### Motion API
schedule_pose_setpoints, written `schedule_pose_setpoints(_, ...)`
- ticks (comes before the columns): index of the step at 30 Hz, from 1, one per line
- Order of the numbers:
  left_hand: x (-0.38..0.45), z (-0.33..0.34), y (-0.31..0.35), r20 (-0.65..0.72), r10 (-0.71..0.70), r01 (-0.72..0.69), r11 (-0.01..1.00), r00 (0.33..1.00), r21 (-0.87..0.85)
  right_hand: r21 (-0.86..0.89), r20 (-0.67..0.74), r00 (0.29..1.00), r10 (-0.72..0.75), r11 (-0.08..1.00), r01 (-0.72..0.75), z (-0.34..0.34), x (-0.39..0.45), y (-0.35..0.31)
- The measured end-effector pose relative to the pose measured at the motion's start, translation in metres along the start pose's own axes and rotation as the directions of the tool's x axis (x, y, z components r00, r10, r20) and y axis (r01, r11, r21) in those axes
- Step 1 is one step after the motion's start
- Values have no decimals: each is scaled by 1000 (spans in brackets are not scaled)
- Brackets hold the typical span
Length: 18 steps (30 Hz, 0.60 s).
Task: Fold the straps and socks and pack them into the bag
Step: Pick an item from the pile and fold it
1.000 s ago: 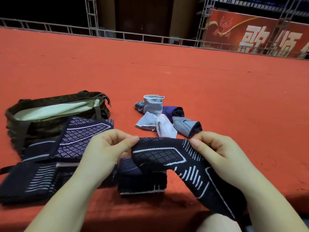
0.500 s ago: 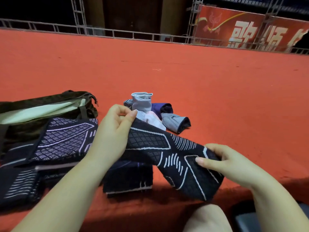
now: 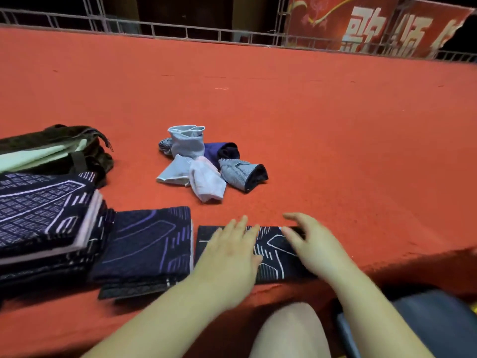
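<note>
A folded black strap with white lines [image 3: 273,254] lies flat near the red table's front edge. My left hand [image 3: 229,251] presses on its left part with straight fingers. My right hand [image 3: 312,246] rests on its right part, fingers spread. Left of it lies another folded dark strap with purple lines [image 3: 147,244]. A stack of folded patterned straps [image 3: 44,210] sits at the far left. Behind the stack stands the dark olive bag [image 3: 85,153], open, with a pale green lining. A pile of rolled socks [image 3: 204,161], grey, pink and navy, lies in the middle.
The red felt table [image 3: 335,130] stretches far back to a metal railing [image 3: 206,34]. A red banner [image 3: 374,27] hangs at the back right. My bare knee [image 3: 289,332] and a dark chair seat [image 3: 426,326] are below the table's front edge.
The strap that both hands held in the air now lies folded flat on the table. Both hands have let go of it and press down on it.
</note>
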<state>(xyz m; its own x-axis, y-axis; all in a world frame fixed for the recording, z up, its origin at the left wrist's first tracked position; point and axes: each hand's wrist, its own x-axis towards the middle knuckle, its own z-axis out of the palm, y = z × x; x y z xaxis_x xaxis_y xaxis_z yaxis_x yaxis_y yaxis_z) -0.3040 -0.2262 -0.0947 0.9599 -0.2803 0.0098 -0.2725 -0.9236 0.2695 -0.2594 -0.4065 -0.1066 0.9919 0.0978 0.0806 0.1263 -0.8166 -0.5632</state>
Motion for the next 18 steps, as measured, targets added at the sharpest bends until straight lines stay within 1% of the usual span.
schedule_pose_setpoints(1,2,13,3,61,1,-4,999,998,47,-28,69,994,-90,995,92,10,-7,-3)
schedule_pose_setpoints(2,3,23,2,103,-7,-2,996,995,85,-76,157,978,-135,986,148,20,-12,-4)
schedule_pose_setpoints(3,4,32,-1,144,-18,2,994,989,109,-139,229,965,-127,977,161,29,-17,-2)
schedule_pose_setpoints(4,4,40,-5,182,-26,4,993,983,122,-201,262,960,-102,967,157,36,-21,4)
schedule_pose_setpoints(6,-1,51,-13,196,2,-26,992,981,123,-251,228,970,-89,957,147,42,-25,19)
schedule_pose_setpoints(8,-7,55,-16,198,58,-85,988,979,132,-259,198,977,-85,956,136,43,-25,30)
schedule_pose_setpoints(9,-9,56,-18,208,63,-93,986,976,139,-255,196,977,-87,957,137,42,-26,32)
schedule_pose_setpoints(12,-11,59,-21,180,55,-77,990,982,117,-205,243,962,-121,963,173,38,-29,30)
schedule_pose_setpoints(14,-12,60,-23,162,58,-75,992,985,100,-168,262,959,-104,974,151,34,-34,27)
schedule_pose_setpoints(15,-13,62,-24,156,60,-75,993,986,92,-168,244,967,-70,979,113,34,-37,27)
schedule_pose_setpoints(16,-14,62,-24,159,60,-75,993,985,90,-181,195,981,-19,982,55,35,-41,30)
schedule_pose_setpoints(17,-14,60,-23,163,57,-73,993,985,93,-197,107,993,40,980,-18,37,-45,32)
schedule_pose_setpoints(18,-15,58,-23,166,56,-72,993,985,93,-210,-11,995,99,973,-100,37,-48,34)
